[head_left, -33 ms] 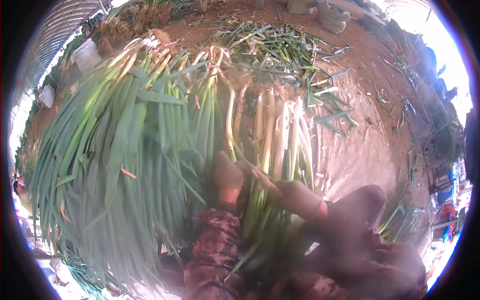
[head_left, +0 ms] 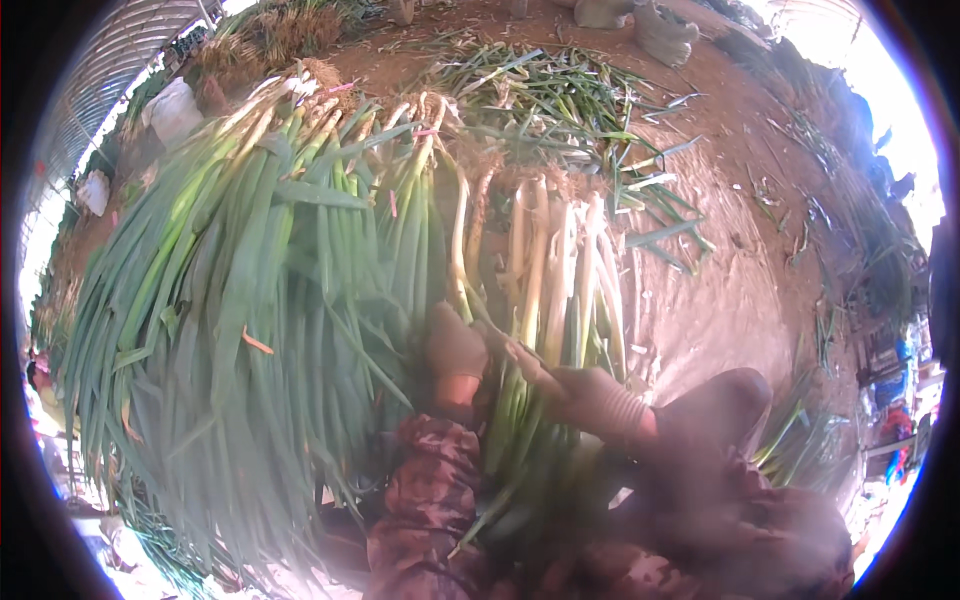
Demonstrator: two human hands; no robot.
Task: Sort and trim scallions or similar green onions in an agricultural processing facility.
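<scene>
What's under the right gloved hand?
Long green-and-white stalks show above and below the right hand, apparently running beneath it. The stretch directly under is covered; contact there can't be told.

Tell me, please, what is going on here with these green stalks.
A person in camouflage sleeves is handling long leafy stalks. The gloved left hand is closed around a slender pale stalk. The gloved right hand is over a bundle of thick white and green stalks, its exact grip unclear. A large heap of long green stalks lies to the left, with loose green leaves beyond.
</scene>
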